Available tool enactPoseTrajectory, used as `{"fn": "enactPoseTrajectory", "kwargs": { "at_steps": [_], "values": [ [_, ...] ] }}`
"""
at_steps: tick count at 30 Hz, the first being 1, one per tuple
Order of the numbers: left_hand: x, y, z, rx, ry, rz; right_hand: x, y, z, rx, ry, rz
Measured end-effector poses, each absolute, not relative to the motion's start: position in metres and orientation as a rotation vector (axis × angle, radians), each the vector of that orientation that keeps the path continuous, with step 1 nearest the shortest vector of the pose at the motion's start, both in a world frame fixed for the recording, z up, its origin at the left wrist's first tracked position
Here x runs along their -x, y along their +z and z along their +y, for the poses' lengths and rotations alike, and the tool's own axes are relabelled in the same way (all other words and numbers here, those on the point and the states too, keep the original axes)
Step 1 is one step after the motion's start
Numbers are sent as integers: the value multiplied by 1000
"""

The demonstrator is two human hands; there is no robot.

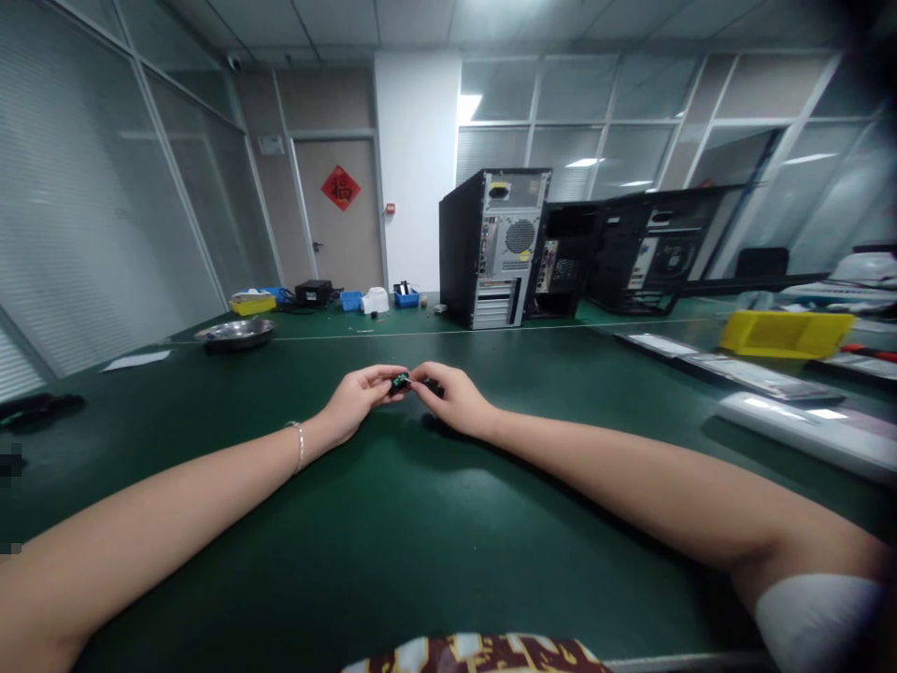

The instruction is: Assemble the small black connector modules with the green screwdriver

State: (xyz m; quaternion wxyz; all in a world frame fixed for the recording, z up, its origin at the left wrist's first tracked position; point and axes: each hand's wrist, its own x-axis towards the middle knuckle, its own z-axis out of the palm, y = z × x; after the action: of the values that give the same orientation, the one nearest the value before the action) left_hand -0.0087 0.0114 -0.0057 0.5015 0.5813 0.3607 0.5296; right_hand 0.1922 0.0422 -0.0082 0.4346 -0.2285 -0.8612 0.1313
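Left hand (361, 397): fingers closed, pinching small green part (401, 380) from the left. Right hand (454, 397): fingertips closed on same part from the right. Sits between both hands, low over green table (420, 542). Bracelet (300, 444) on left wrist. Well behind: computer tower (491, 248), metal bowl (234, 334), yellow bin (785, 334).

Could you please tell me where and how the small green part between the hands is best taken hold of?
Probably by its two ends, in a fingertip pinch from either side. The small green part is tiny and sits just above the table, the left hand at its left end, the right hand at its right. Its finer shape is too small to tell.
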Motion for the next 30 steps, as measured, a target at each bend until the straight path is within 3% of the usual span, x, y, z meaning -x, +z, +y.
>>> {"fn": "enactPoseTrajectory", "kwargs": {
  "at_steps": [12, 19, 30],
  "values": [
    [6, -4, 7, -1627, 1199, 956, -192, -9, 43, 492, 338, -2166],
    [9, -4, 12, -1674, 1405, 1027, -193, -9, 42, 555, 247, -2208],
    [9, -2, 11, -1638, 1442, 1026, -193, -7, 41, 678, 233, -2199]
  ]
}}
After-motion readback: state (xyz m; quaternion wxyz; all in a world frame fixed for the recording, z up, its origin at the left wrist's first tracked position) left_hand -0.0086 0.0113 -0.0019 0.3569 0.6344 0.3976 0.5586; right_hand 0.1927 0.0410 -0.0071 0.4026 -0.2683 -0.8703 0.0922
